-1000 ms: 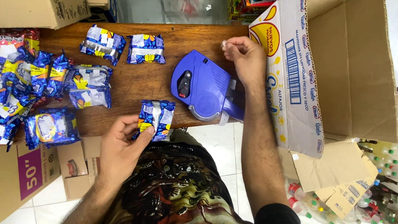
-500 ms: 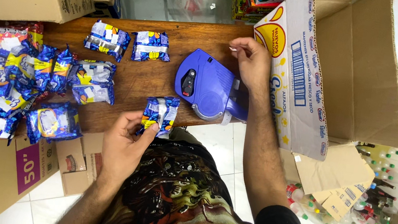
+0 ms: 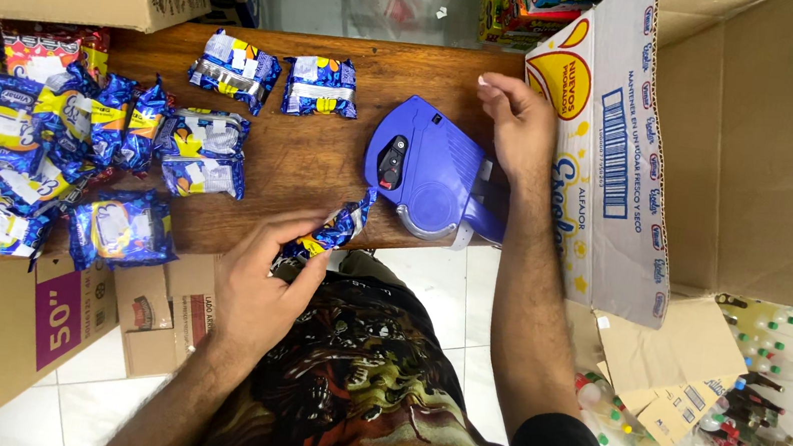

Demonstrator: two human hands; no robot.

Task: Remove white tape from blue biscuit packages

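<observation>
An open cardboard carton [image 3: 728, 153] stands at the right end of the wooden tabletop [image 3: 314, 157], its printed flap folded toward the person, probably so its contents are within reach; its inside cannot be seen. Along the left edge lies a heap of blue snack packets [image 3: 31, 158], cut off by the frame, with two more packets [image 3: 273, 77] set apart near the far edge. A blue price-label gun [image 3: 432, 182] lies on its side at the near edge, just beside the carton. The right hand [image 3: 520, 117] hovers beyond the gun with its fingertips pinched together; whether they hold a small label is too small to tell. The left hand [image 3: 263, 282] is clamped on one blue snack packet [image 3: 330, 233] at the near edge, tilted toward the gun.
</observation>
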